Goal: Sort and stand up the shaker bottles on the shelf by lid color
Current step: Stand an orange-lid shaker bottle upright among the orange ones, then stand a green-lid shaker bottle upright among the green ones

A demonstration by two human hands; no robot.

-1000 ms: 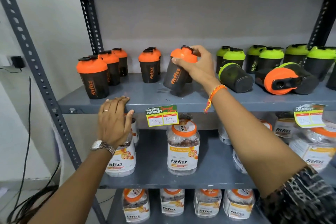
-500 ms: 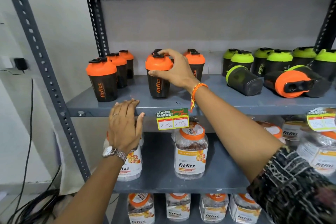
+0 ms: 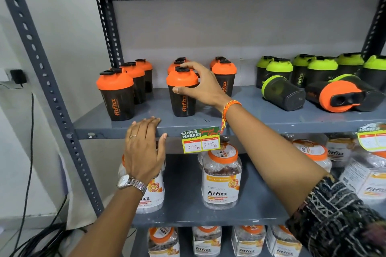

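Right hand (image 3: pixel 200 87) on an upright orange-lidded shaker bottle (image 3: pixel 182 92), shelf (image 3: pixel 250 119) half sorted.

The fingers wrap the bottle's lid edge, thumb at its near side; it stands upright at the middle of the shelf, other orange-lidded bottles (image 3: pixel 129 81) in rows to its left and behind it. The left hand (image 3: pixel 144 148) lies open and flat, fingertips on the shelf's near edge beside a price tag (image 3: pixel 200 140). At the right, green-lidded bottles (image 3: pixel 321 69) stand at the far side, while one green-lidded bottle (image 3: pixel 282 92) and an orange-lidded one (image 3: pixel 338 98) lie tipped over.
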